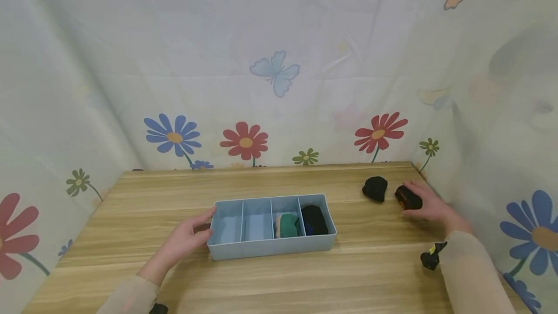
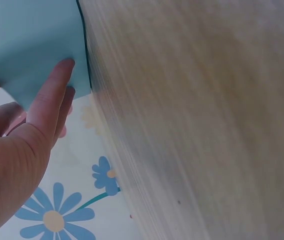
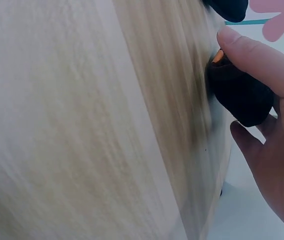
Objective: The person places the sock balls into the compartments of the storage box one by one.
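Observation:
A light-blue box (image 1: 270,247) with several compartments stands on the table. My left hand (image 1: 185,240) is at its left end; in the left wrist view extended fingers (image 2: 52,100) rest against the box's end wall (image 2: 37,50). On the right, my right hand (image 1: 429,202) holds a balled-up pair of black socks (image 1: 409,198) with orange trim, thumb on one side and fingers on the other. A second black sock ball (image 1: 375,189) lies just left of it. Inside the box, a green-and-pink sock ball (image 1: 288,226) and a black one (image 1: 315,220) fill the two right compartments.
The wooden tabletop (image 1: 279,285) ends at a flower-printed curtain (image 1: 279,110) at the back and sides. Close to the right hand is the table's right edge. A small black device (image 1: 431,257) hangs at the right sleeve (image 1: 472,265).

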{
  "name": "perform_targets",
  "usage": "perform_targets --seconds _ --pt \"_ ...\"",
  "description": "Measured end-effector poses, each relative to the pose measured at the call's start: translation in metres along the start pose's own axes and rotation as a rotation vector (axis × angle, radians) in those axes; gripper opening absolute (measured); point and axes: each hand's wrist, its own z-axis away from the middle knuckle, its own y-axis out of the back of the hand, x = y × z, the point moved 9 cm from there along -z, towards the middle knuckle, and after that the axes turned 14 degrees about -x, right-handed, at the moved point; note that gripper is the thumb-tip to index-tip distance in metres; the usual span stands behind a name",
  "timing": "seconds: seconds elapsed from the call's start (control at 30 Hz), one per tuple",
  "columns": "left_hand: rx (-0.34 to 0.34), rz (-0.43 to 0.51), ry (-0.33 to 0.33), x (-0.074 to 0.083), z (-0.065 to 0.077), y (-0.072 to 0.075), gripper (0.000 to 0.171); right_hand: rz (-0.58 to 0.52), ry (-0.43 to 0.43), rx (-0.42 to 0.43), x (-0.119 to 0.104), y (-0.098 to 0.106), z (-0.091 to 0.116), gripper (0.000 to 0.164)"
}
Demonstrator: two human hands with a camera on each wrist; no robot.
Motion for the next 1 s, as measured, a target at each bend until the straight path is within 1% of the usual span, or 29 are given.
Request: perform_targets --seconds 0.13,0.43,0.6,0.77,1.0 --pt "-0.002 -0.017 -0.006 0.0025 0.0007 -0.0003 0.059 0.012 0.008 0.010 0.0009 -0.0015 0.0015 0.088" --pt "-0.008 -0.012 -0.008 0.0024 0.0004 -0.0004 0.059 -0.032 -0.004 0.018 0.0076 -0.0016 0.0063 0.085" --pt "-0.009 0.005 -0.011 0.0024 0.0003 -0.0008 0.059 -0.020 0.026 0.044 0.0061 0.0007 0.0077 0.078" --pt "-0.007 0.010 -0.010 0.0013 0.0000 -0.0009 0.060 -0.013 0.014 0.050 0.0052 0.0009 0.0072 0.075" --pt "-0.010 0.022 -0.011 0.0010 -0.0006 -0.0007 0.060 0.000 0.025 0.061 -0.0011 0.0011 0.0061 0.071"
